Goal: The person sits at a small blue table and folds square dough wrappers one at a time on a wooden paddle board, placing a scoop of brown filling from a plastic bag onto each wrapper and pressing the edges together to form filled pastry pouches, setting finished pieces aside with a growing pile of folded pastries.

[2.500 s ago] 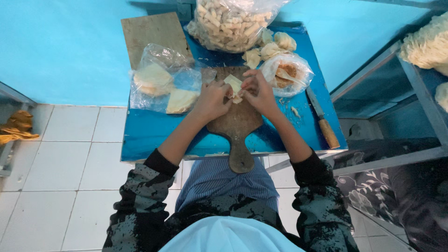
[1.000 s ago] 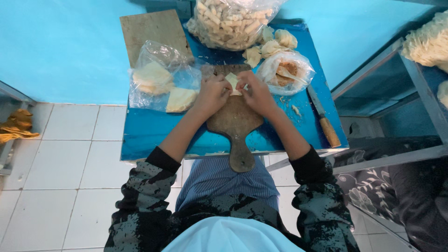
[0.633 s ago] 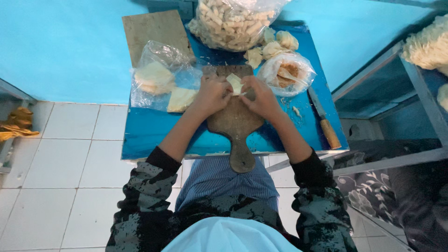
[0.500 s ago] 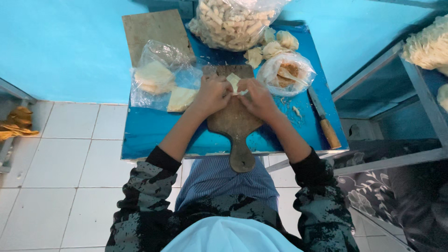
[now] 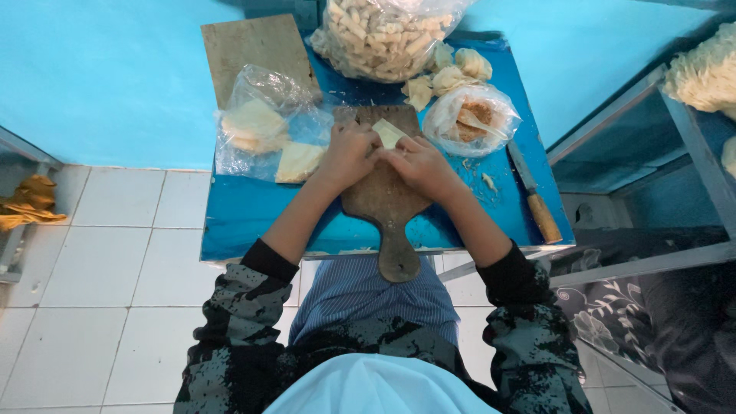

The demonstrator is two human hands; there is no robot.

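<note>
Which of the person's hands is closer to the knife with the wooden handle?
The right hand. It rests on the wooden board, just left of the knife. The left hand sits farther away, beyond the right one.

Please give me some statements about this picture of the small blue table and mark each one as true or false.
1. Both the left hand and the right hand are on the pale folded dough wrapper over the brown wooden paddle-shaped cutting board. True.
2. The wooden-handled knife lies left of the board. False: it lies to the right, on the blue table.
3. The large clear bag of pale finished pieces is at the far edge of the table. True.
4. The knife is in the right hand. False: no hand touches it.
</note>
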